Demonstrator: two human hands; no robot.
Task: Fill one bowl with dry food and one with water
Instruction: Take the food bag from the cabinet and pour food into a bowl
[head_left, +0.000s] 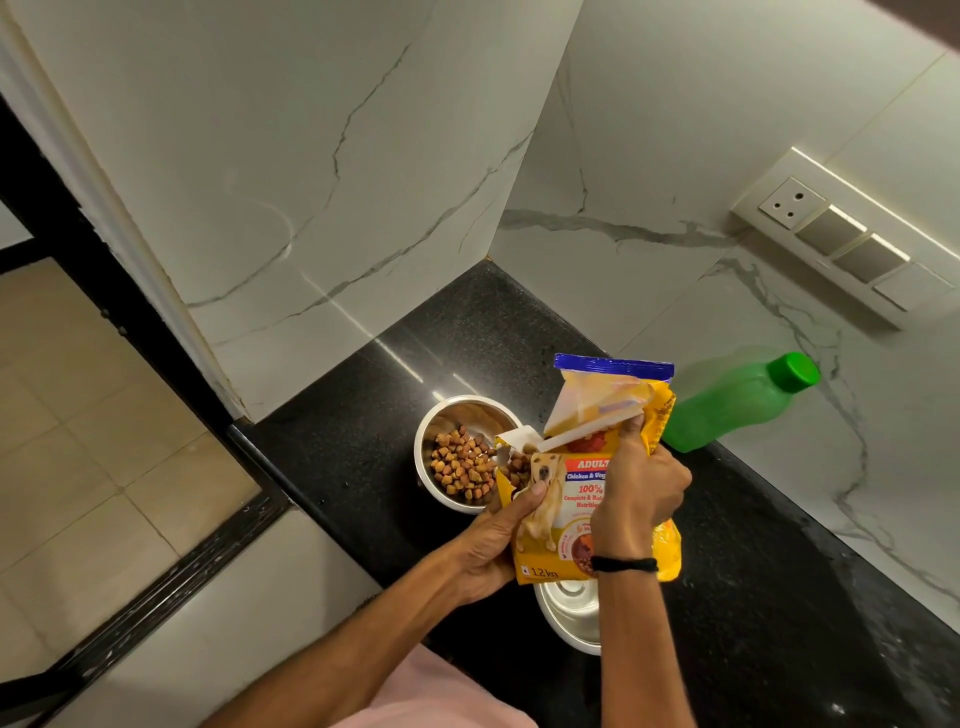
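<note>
Black speckled stone countertop (363, 415) fills a corner of white veined marble wall, with a switch panel (841, 234) on the right-hand wall. On it, a round steel bowl (441, 415) already holds a layer of brown kibble (460, 467). A yellow dog-food pouch with a blue top seal (592, 499) is tilted over that bowl, its torn corner aimed at the rim so pieces can drop in rather than scatter. The left hand (493, 540) is closed around the pouch's lower edge, thumb pressed on the front, carrying its weight. The right hand (639, 488) is closed on the upper side, fingers pinching the folded flap, probably to hold the mouth open and steer the flow. A second steel bowl (571, 618), apparently empty, sits near the counter's front edge, partly hidden beneath the pouch and wrist. A green plastic bottle with a green cap (737, 405) stands capped behind the pouch, likely waiting for the water step.
</note>
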